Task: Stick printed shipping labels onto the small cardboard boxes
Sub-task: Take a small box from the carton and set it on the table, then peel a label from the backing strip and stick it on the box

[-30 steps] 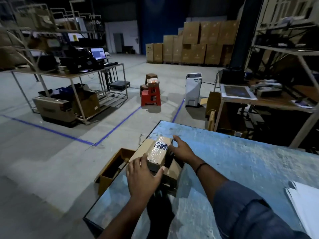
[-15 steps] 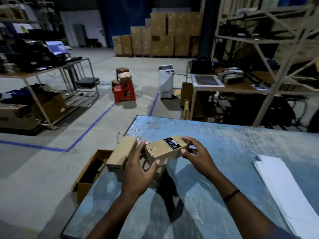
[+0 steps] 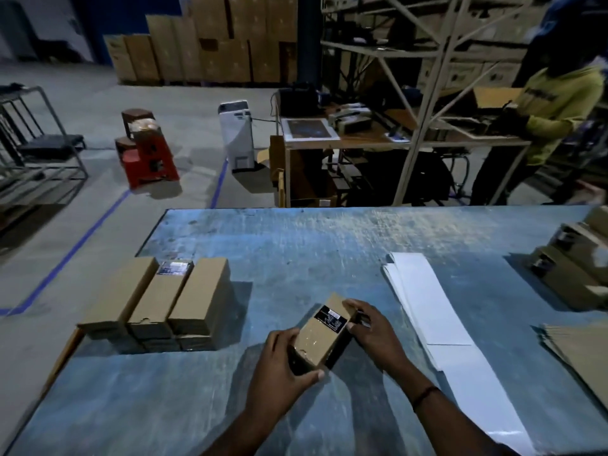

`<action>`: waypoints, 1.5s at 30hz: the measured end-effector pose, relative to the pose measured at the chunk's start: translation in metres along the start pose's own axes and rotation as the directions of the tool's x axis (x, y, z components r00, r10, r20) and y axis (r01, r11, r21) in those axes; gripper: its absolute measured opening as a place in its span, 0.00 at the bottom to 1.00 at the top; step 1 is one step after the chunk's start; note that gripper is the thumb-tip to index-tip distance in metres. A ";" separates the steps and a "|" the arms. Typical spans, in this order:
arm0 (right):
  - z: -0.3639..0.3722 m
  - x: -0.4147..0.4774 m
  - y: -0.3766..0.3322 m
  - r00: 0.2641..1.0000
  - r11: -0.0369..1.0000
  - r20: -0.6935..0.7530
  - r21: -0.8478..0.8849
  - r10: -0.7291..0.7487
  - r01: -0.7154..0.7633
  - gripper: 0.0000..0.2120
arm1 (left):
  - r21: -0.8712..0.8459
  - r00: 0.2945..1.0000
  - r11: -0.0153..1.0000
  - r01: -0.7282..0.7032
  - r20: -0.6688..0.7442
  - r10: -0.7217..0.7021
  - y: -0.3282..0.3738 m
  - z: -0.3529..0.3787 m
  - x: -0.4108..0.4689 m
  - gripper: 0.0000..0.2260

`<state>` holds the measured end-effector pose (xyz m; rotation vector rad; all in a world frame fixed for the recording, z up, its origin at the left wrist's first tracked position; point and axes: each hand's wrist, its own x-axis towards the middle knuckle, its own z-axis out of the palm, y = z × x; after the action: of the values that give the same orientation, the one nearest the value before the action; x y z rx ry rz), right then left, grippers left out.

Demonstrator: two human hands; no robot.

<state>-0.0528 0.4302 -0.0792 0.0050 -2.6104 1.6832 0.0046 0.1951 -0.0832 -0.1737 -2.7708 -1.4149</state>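
Left fingers (image 3: 282, 338) and right fingers (image 3: 358, 307) around small box (image 3: 324, 342)

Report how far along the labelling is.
Done: nothing I can confirm; the stacked boxes at the left show one small sticker only. In hand: the left hand and right hand grip one box, bearing only a dark sticker. Left: labelling it from the white sheets beside it, then the boxes at the right edge.
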 end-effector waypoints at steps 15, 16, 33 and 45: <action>0.011 -0.036 -0.031 0.986 0.897 0.152 -0.442 0.076 -0.001 0.49 | 0.198 0.970 0.958 -0.206 0.166 0.175 0.053 0.014 0.107 0.20; 0.009 -0.032 -0.029 0.983 0.901 0.166 -0.433 0.080 0.000 0.51 | 0.253 0.961 0.945 -0.206 0.234 0.147 0.058 0.012 0.114 0.21; -0.025 0.038 0.009 0.953 0.838 0.264 -0.478 -0.151 0.265 0.30 | 0.136 0.987 0.990 -0.025 -0.157 0.047 0.002 0.001 0.058 0.13; -0.076 0.008 0.043 0.975 0.880 -0.111 -0.458 -0.194 0.123 0.20 | 0.354 0.965 0.932 -0.082 -0.205 0.162 0.013 0.003 0.061 0.11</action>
<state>-0.0597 0.5173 -0.0864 0.0723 -2.7234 0.9563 -0.0541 0.2105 -0.0702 -0.1578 -2.7001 -0.8432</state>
